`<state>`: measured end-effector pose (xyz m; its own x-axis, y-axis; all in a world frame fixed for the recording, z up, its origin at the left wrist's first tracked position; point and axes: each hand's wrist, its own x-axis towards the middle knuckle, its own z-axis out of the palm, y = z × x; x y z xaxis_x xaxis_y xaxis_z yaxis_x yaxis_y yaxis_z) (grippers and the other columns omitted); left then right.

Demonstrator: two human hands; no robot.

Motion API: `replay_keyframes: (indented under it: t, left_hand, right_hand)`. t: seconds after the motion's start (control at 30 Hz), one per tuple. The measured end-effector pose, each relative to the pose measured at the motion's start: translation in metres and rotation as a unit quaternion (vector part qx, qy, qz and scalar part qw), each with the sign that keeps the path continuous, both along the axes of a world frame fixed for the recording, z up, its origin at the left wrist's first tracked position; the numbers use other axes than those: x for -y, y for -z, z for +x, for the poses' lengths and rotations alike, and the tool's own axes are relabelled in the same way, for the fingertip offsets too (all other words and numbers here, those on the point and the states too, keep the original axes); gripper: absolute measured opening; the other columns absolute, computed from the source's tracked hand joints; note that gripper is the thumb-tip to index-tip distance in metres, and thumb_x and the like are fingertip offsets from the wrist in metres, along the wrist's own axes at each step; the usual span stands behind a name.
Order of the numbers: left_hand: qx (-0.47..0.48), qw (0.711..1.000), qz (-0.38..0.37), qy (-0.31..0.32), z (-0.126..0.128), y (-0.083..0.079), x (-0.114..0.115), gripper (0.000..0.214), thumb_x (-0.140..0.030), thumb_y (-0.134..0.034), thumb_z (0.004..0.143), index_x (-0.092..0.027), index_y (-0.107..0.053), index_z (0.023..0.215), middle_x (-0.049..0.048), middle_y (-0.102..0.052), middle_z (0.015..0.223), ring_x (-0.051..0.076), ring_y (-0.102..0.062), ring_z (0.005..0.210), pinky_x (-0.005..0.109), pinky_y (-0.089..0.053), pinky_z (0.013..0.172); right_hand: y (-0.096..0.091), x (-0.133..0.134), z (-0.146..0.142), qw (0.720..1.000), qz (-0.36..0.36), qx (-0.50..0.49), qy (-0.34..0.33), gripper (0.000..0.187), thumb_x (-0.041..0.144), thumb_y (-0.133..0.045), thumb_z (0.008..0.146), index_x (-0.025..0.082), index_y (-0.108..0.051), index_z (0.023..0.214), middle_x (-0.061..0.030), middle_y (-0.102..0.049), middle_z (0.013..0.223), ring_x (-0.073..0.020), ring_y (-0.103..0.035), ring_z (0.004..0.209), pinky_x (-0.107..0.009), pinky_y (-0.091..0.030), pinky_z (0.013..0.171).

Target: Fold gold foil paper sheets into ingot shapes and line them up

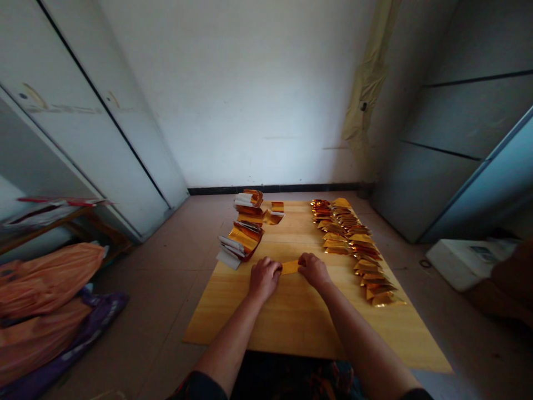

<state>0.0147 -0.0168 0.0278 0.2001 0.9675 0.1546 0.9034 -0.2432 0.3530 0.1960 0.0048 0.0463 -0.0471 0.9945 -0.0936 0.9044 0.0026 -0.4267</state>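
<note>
A small strip of gold foil paper (290, 268) stretches between my two hands, just above or on the wooden board. My left hand (265, 276) pinches its left end, and my right hand (313, 269) pinches the right end. Beyond my left hand lies a loose stack of gold foil sheets (246, 236), some showing their pale backs. Two single foil sheets (273, 218) lie beside that stack. To the right, folded gold foil pieces (366, 253) overlap in two long rows.
The wooden board (233, 311) sits low over the tiled floor. Orange and purple bags (50, 311) lie at the left, near white cabinets (100, 111). A grey cabinet-like unit (458, 139) and a white box (462, 264) stand at the right. A white wall (258, 100) closes off the far side.
</note>
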Motion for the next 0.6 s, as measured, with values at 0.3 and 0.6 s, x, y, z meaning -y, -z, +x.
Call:
replay_keyframes:
  t: [0.3,0.6]
  left_hand:
    - [0.022,0.999,-0.004,0.028,-0.0097,0.0053,-0.0046,0.038,-0.007,-0.046,0.079,-0.027,-0.063,0.106,0.0027,-0.059,0.101,0.016,-0.052,0.1,0.028,-0.038,0.087]
    - [0.068,0.997,0.034,-0.015,-0.0039,0.0087,-0.0041,0.03,-0.019,-0.059,0.076,-0.024,-0.061,0.105,0.0037,-0.056,0.105,0.017,-0.053,0.099,0.029,-0.041,0.087]
  right_hand:
    - [0.0048,-0.0054,0.0005,0.998,0.0,0.055,-0.034,0.033,0.019,-0.048,0.082,0.026,-0.059,0.112,-0.0069,-0.056,0.108,-0.0164,-0.059,0.085,-0.025,-0.037,0.069]
    - [0.0041,0.0013,0.0003,0.998,0.046,0.033,-0.04,0.016,0.022,-0.053,0.083,0.024,-0.058,0.098,-0.0017,-0.055,0.105,-0.0108,-0.058,0.078,-0.022,-0.034,0.063]
